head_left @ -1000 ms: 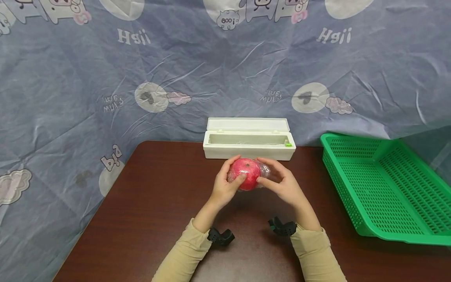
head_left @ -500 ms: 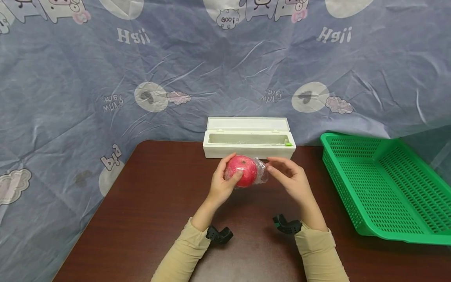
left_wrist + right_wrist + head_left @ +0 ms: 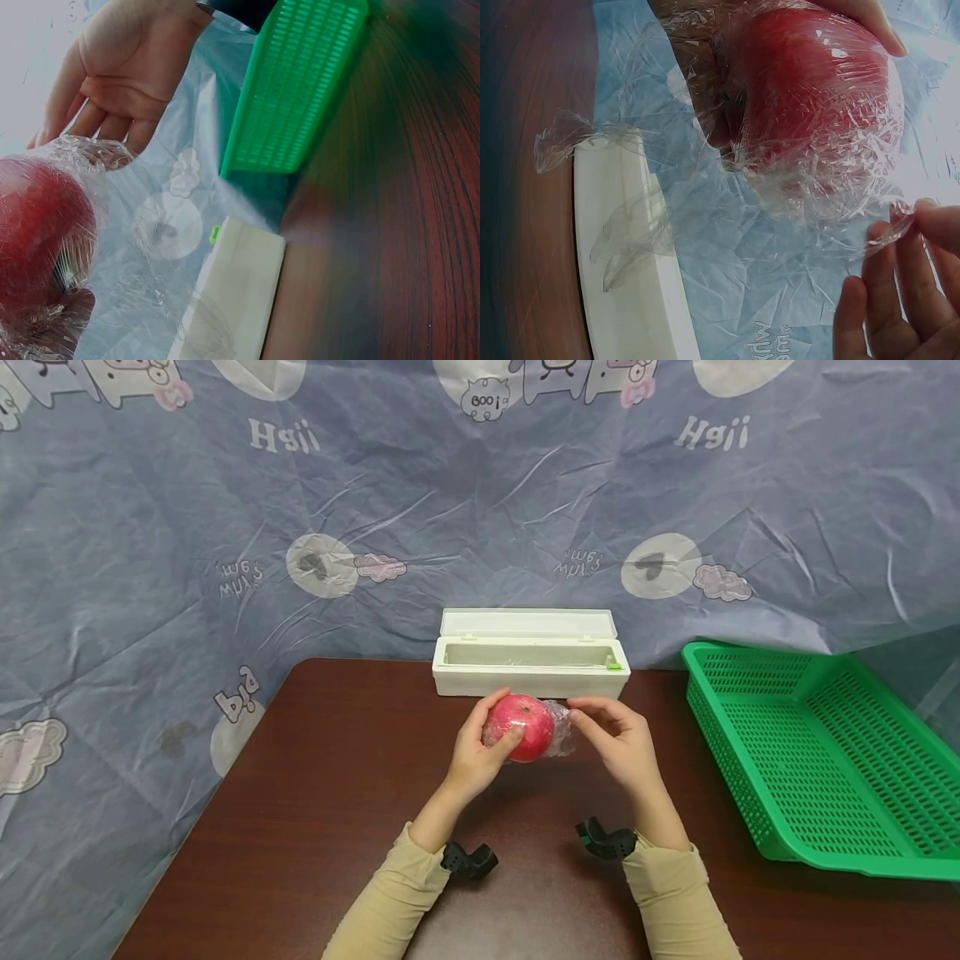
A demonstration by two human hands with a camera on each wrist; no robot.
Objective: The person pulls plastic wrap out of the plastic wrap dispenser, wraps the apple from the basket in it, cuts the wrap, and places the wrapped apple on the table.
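A red apple-like fruit [image 3: 527, 720] wrapped in clear cling film is held up over the table. My left hand [image 3: 474, 752] grips it from the left, thumb across its near face. On the right side a loose tail of cling film [image 3: 559, 731] sticks out. My right hand [image 3: 621, 739] pinches the end of that film between thumb and fingertips. In the right wrist view the film [image 3: 810, 187] is crumpled round the fruit [image 3: 817, 82], with loose wisps trailing below. The left wrist view shows the right hand [image 3: 135, 60] beside the wrapped fruit [image 3: 37, 225].
Behind the hands a long white box [image 3: 525, 683] stands at the table's back edge, its lid raised, with a green slider at its right end. A green plastic basket [image 3: 738, 768] stands on the right. A printed cloth [image 3: 465, 510] hangs behind the table [image 3: 315, 777].
The right hand has gone from holding the fruit's right side to pinching the film and drawing it out rightward. The fruit shifted left, then back slightly right.
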